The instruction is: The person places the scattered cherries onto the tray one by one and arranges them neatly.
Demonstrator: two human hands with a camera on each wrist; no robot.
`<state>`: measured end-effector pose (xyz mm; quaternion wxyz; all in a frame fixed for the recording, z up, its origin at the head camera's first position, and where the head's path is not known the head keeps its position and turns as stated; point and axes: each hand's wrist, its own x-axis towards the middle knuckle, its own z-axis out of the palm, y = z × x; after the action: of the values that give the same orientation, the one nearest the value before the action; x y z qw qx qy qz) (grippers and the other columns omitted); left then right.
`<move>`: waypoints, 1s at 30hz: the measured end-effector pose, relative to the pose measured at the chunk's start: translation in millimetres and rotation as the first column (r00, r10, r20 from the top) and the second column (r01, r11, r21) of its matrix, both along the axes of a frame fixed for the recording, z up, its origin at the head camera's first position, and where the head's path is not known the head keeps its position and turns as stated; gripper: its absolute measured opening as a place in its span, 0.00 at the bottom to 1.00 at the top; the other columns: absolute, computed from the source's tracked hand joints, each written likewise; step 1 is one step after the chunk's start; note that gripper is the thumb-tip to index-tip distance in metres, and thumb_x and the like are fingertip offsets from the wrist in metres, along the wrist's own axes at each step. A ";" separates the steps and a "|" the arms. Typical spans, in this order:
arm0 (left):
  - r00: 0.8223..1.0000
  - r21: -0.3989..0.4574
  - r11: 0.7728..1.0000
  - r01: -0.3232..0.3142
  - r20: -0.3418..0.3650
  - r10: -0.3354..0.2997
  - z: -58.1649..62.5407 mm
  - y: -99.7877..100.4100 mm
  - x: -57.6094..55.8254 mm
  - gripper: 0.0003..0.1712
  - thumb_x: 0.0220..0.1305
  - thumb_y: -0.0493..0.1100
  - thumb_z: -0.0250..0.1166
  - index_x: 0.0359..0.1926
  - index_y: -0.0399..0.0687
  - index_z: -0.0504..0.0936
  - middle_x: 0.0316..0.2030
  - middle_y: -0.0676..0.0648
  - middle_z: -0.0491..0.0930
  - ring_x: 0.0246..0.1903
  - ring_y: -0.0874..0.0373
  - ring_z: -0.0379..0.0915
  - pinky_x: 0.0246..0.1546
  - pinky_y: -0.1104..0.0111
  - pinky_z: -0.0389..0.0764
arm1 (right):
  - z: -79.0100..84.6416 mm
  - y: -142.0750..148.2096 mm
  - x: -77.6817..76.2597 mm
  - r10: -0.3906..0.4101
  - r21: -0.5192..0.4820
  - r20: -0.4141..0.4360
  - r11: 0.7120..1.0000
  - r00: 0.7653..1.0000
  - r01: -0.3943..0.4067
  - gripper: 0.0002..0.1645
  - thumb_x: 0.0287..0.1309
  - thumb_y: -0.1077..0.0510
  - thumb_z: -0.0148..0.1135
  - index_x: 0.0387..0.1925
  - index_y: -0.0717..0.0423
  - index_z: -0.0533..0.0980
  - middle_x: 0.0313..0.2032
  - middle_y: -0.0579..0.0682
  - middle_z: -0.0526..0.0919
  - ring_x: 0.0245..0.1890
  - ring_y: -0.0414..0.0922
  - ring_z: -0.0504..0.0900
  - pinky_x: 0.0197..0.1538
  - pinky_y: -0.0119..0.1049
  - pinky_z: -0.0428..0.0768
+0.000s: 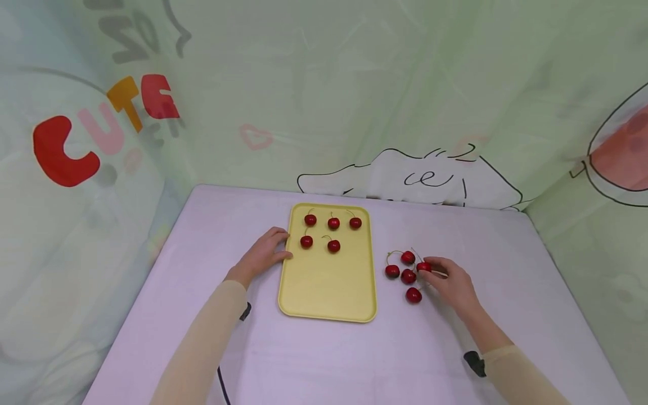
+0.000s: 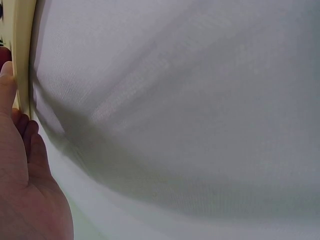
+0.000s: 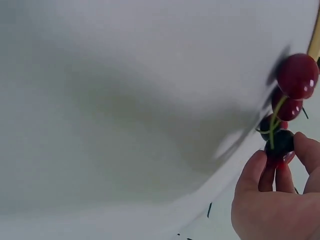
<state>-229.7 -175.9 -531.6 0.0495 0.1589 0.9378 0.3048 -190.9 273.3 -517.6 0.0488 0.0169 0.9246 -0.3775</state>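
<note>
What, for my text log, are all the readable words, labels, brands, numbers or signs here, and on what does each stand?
"CUTE": hanging cloth, at left.
Faded grey letters above it: too blurred to read.
Black marks on the back cloth: some resemble "ce" and "2", but may be just drawing.
Tray, cherries: none visible.

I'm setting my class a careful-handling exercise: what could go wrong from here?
The fingers of the right hand hold a cherry beside other loose cherries; lifting it might knock them rolling. If it slips, this smooth, round fruit could roll away too. The left hand touches the yellow tray; a push might set its five cherries rolling.
</note>
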 end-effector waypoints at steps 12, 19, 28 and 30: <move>1.000 -0.006 1.000 -0.005 0.015 0.005 -2.9 -0.3 -1.5 0.33 0.63 0.48 0.68 0.63 0.33 0.72 0.61 0.42 0.69 0.63 0.48 0.65 0.69 0.60 0.64 | 0.9 -22.0 -32.0 0.000 -0.087 -0.009 0.996 1.000 -0.001 0.39 0.61 0.35 0.61 0.65 0.54 0.69 0.59 0.58 0.73 0.58 0.56 0.75 0.54 0.44 0.82; 0.999 0.002 1.000 -0.015 0.030 0.015 -0.3 1.9 -1.3 0.33 0.63 0.47 0.68 0.63 0.34 0.72 0.62 0.42 0.68 0.64 0.49 0.64 0.69 0.60 0.63 | 7.0 -53.0 -44.4 0.008 -0.137 0.030 0.991 1.000 -0.004 0.35 0.62 0.41 0.63 0.65 0.52 0.69 0.58 0.56 0.74 0.57 0.54 0.76 0.55 0.42 0.81; 0.999 -0.005 1.000 -0.016 0.034 0.016 -0.2 1.9 -1.3 0.33 0.62 0.48 0.69 0.63 0.34 0.72 0.61 0.42 0.68 0.64 0.49 0.64 0.69 0.60 0.64 | 5.5 -90.4 -60.6 0.058 -0.161 0.048 0.986 0.997 -0.050 0.29 0.62 0.49 0.66 0.62 0.54 0.72 0.56 0.56 0.77 0.56 0.53 0.77 0.59 0.46 0.79; 0.999 -0.008 1.000 -0.020 0.043 0.021 0.1 1.9 -1.1 0.34 0.62 0.48 0.69 0.63 0.34 0.72 0.61 0.43 0.68 0.64 0.49 0.64 0.69 0.60 0.64 | 3.9 -97.9 -63.1 0.072 -0.156 0.046 0.986 0.996 -0.065 0.28 0.62 0.50 0.66 0.61 0.55 0.73 0.55 0.56 0.77 0.55 0.53 0.78 0.58 0.46 0.79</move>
<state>-230.9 -174.0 -531.5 0.0672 0.1425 0.9391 0.3054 -254.0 175.4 -513.8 0.0865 -0.0090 0.8911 -0.4454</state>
